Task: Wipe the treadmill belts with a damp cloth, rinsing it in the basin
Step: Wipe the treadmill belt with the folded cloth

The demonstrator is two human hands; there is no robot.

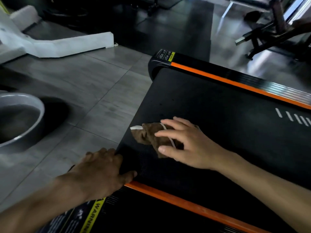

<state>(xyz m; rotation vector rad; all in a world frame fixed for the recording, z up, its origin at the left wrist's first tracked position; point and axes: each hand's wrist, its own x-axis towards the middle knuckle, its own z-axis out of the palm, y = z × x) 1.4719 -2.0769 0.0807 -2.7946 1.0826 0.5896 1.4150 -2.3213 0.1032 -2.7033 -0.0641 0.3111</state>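
Note:
A black treadmill belt [218, 111] runs between two orange side rails [227, 79]. A crumpled brown cloth [148, 135] with a white edge lies on the belt near its rear end. My right hand [186, 143] rests on the cloth with spread, fairly straight fingers pressing it down. My left hand [102, 169] rests on the rear corner of the treadmill, its fingers over the belt's end edge and its thumb on the belt. A grey basin [36, 105] stands on the floor at the left.
Grey tiled floor [94, 91] lies between the basin and the treadmill. White foam packing [67, 46] sits at the back left. Black gym equipment [269, 36] stands at the back right. A yellow warning label [94, 214] marks the near side rail.

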